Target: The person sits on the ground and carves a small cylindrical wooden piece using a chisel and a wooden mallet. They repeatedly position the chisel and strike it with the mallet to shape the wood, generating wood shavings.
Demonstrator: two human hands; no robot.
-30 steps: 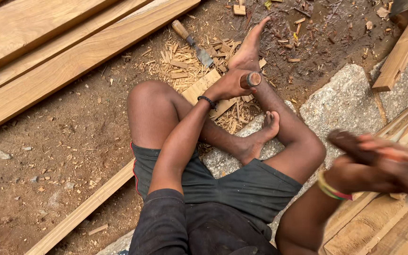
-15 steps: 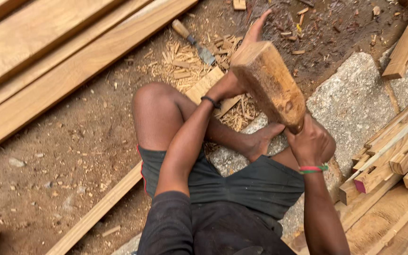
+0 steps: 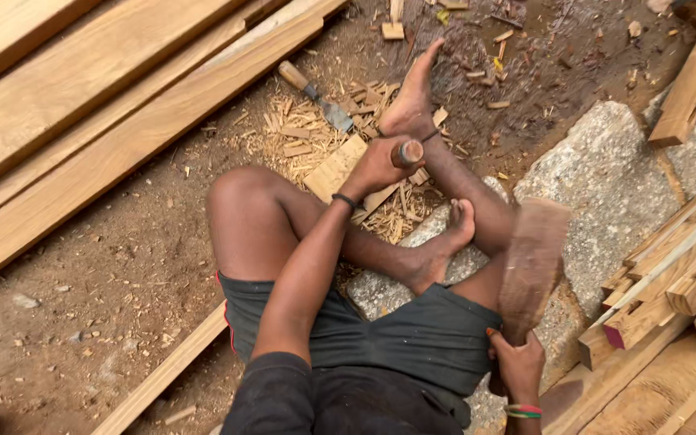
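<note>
I sit on a grey stone slab (image 3: pixel 606 185) with my legs folded. My left hand (image 3: pixel 376 165) is closed around a wooden-handled chisel (image 3: pixel 408 152), held upright against a light wooden piece (image 3: pixel 333 167) that my right foot pins down. My right hand (image 3: pixel 517 364) grips the handle of a heavy wooden mallet (image 3: pixel 532 266), which is blurred and drawn back beside my right thigh, well apart from the chisel's top.
A second chisel (image 3: pixel 316 97) lies on the dirt among wood chips (image 3: pixel 283 133). Long planks (image 3: pixel 98 105) stretch across the upper left. Stacked joinery timber (image 3: pixel 670 290) sits at the right. A thin strip (image 3: pixel 163 374) lies by my left thigh.
The mallet swung from raised at the right to over the chisel, and has now dropped back low beside my right thigh. My left hand has kept the chisel in place.
</note>
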